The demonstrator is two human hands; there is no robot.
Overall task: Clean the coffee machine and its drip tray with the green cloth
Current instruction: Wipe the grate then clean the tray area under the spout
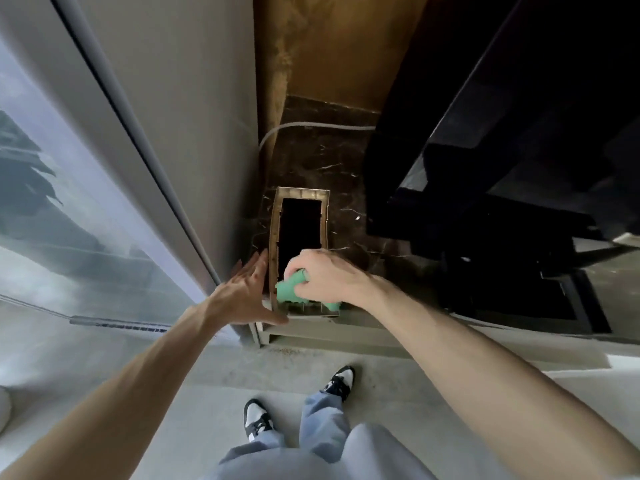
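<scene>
One green cloth point(289, 291) | gripped under right hand point(323, 273) | over drip tray point(301, 194)

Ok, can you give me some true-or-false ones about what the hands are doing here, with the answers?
1. The right hand grips the crumpled green cloth. True.
2. The left hand holds a second cloth. False: its straight fingers press the left side of the rectangular metal-rimmed drip tray.
3. The drip tray sits on the dark veined marble counter. True.
4. The glossy black coffee machine stands left of the tray. False: it stands to the right.
5. A thin white cable lies on the counter behind the tray. True.
</scene>
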